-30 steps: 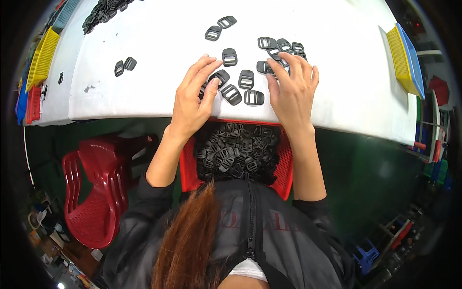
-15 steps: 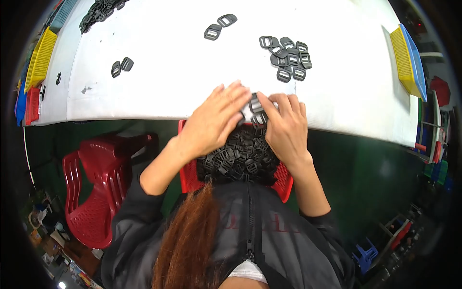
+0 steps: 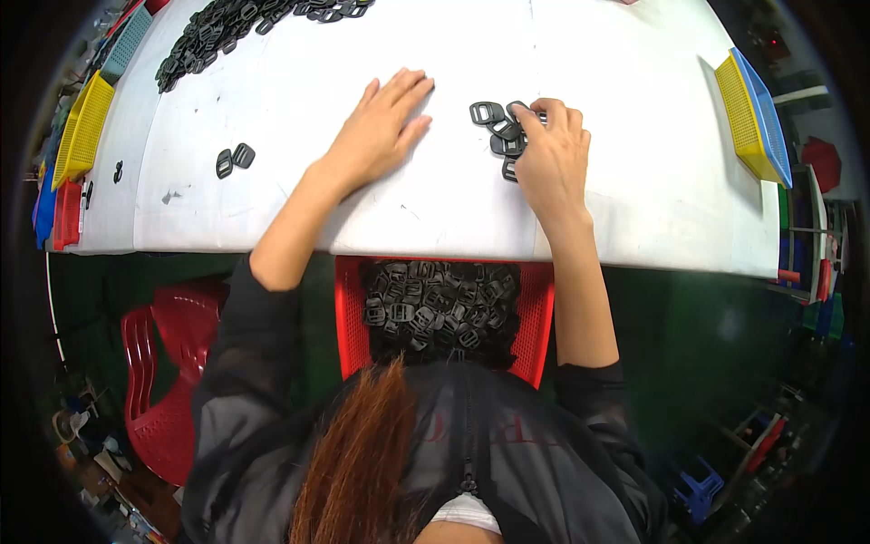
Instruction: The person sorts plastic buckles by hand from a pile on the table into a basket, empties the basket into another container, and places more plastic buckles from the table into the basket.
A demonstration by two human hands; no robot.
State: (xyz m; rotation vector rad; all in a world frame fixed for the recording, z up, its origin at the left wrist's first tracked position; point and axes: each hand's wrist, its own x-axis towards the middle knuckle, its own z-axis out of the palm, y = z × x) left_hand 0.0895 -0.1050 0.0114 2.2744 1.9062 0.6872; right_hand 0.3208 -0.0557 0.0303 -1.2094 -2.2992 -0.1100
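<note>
My left hand (image 3: pixel 376 131) lies on the white table (image 3: pixel 435 213) with its fingers spread and nothing held. To its right, my right hand (image 3: pixel 555 150) reaches over a small group of black buckles (image 3: pixel 507 145). Its thumb and fingers are closed round a black buckle (image 3: pixel 517 109), and the hand hides part of the group. Against my lap, below the table edge, a red basket (image 3: pixel 353 322) holds a heap of black buckles (image 3: pixel 435 304).
A large pile of black buckles (image 3: pixel 213 36) lies at the back left, and two loose buckles (image 3: pixel 235 160) lie left of centre. Yellow baskets stand at the left (image 3: pixel 83 131) and right (image 3: pixel 745 118) edges. A red chair (image 3: pixel 168 390) is at lower left.
Both hands have moved forward from the basket's edge onto the table, my right hand to the buckle group. The two buckles near the top centre no longer show there. More of the basket is visible.
</note>
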